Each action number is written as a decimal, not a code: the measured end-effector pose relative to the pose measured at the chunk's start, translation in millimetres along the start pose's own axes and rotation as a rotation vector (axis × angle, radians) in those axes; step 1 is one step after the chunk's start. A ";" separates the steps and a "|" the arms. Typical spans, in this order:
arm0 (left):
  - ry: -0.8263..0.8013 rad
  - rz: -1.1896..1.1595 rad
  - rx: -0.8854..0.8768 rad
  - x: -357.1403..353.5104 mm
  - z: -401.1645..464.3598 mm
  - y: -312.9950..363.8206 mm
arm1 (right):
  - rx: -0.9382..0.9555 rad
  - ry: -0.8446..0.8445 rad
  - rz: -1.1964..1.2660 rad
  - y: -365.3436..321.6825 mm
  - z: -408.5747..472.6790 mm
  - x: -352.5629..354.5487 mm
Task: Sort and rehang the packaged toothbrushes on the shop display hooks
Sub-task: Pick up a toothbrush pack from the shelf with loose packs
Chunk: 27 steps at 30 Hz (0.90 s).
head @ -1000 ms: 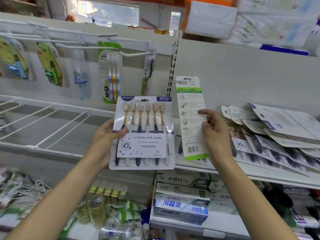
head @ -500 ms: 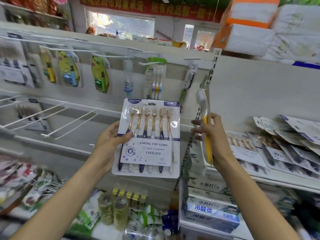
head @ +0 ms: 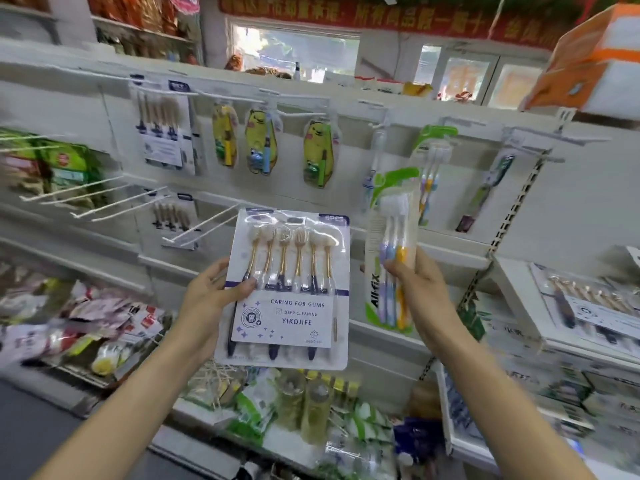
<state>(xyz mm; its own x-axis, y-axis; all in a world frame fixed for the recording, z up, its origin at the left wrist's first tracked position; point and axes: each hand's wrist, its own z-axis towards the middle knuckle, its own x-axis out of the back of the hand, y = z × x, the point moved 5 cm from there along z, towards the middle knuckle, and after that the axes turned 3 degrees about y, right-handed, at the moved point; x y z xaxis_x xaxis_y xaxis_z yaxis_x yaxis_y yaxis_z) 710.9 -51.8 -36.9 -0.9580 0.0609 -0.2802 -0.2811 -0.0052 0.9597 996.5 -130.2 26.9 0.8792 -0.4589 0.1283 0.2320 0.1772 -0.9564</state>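
Six-pack, labelled "YIKOJIFE", "CARING FOR GUMS", "DEEP CLEANING": gripped at its left edge by the left hand, thumb curled over the front. Three-pack, marked "All-fix": pinched mid-height by the right hand. Both are held before the hooks, whose lower prongs stand bare at left.

bare forearms, seemingly no sleeves, no rings

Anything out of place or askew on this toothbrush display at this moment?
Yes. Packs like the YIKOJIFE six-pack in the left hand lie loose in a pile on the right shelf, not hung. Several white hooks at left stand bare. The right hand holds an All-fix three-pack.
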 end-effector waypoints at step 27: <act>0.335 -0.034 -0.158 224.8 93.2 63.4 | 0.184 -0.271 0.048 -28.9 103.8 -269.8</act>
<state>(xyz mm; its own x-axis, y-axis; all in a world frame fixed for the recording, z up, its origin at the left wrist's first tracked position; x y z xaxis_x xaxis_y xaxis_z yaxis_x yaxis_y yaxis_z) 483.0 54.6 -36.9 -0.9062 -0.2664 -0.3284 -0.2931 -0.1643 0.9419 795.8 78.8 47.1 0.9641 -0.2018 0.1727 0.2368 0.3584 -0.9030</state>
